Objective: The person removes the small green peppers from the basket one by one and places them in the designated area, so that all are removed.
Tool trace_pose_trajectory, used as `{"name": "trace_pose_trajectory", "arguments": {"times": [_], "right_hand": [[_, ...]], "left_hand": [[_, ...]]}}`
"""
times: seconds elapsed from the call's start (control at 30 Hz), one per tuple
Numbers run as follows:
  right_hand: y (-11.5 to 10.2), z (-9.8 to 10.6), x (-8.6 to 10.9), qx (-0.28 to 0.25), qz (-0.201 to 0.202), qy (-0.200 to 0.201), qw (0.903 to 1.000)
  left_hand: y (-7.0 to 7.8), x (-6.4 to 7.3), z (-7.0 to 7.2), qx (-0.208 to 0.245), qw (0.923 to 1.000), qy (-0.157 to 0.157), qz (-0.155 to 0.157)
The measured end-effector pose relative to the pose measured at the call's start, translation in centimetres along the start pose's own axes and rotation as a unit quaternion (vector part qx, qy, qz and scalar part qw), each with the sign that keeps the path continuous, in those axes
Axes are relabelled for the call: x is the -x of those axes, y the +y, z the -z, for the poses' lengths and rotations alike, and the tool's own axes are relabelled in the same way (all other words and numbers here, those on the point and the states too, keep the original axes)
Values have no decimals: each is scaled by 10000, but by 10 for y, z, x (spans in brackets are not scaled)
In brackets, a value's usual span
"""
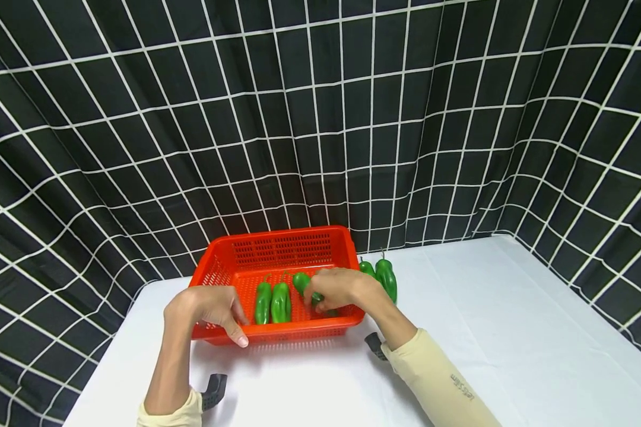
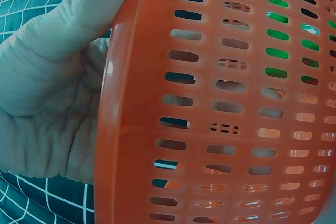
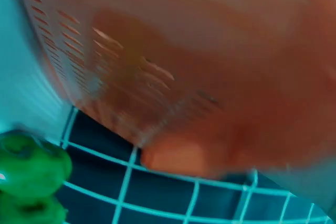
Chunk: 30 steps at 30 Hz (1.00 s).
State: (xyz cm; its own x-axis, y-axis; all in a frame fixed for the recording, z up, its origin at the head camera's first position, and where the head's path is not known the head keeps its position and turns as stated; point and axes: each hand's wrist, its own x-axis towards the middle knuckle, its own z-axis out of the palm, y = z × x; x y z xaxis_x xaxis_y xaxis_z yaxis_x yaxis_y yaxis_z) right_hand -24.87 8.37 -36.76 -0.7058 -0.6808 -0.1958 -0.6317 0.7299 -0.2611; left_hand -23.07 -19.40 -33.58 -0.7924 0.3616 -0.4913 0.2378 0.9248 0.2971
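Observation:
An orange-red perforated plastic basket point(image 1: 278, 339) stands on the white table. My left hand point(image 1: 208, 305) grips its front rim near the left corner, thumb outside and fingers inside; in the left wrist view that hand point(image 2: 52, 87) wraps the rim beside the slotted wall. Two green peppers point(image 1: 281, 302) lie side by side in the basket. To their right, my right hand point(image 1: 338, 287) reaches over the right rim and holds another green pepper point(image 1: 301, 282) low in the basket, partly hidden by the fingers. The right wrist view is blurred, and this pepper does not show there.
Outside the basket, next to its right wall, two more green peppers point(image 1: 386, 277) rest on the white tablecloth point(image 1: 491, 320). A black curtain point(image 1: 374, 118) with a white grid stands behind and at both sides. Black wrist mounts point(image 1: 215, 391) stick out near both sleeves.

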Motion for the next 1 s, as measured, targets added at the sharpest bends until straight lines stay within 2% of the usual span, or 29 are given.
{"name": "trace_pose_trajectory", "arguments": {"times": [0.37,0.7,1.0], "right_hand": [[16,33,30,-532,601,471,9957],[23,46,48,-712,507,788,9930],[23,52,61,-693,368,1020,9917]], "left_hand": [[-1,0,-1,-65,10000,15,-58],[-1,0,-1,-42,9999,-2,-128],[0,-1,0,2,10000,-17,-31]]}}
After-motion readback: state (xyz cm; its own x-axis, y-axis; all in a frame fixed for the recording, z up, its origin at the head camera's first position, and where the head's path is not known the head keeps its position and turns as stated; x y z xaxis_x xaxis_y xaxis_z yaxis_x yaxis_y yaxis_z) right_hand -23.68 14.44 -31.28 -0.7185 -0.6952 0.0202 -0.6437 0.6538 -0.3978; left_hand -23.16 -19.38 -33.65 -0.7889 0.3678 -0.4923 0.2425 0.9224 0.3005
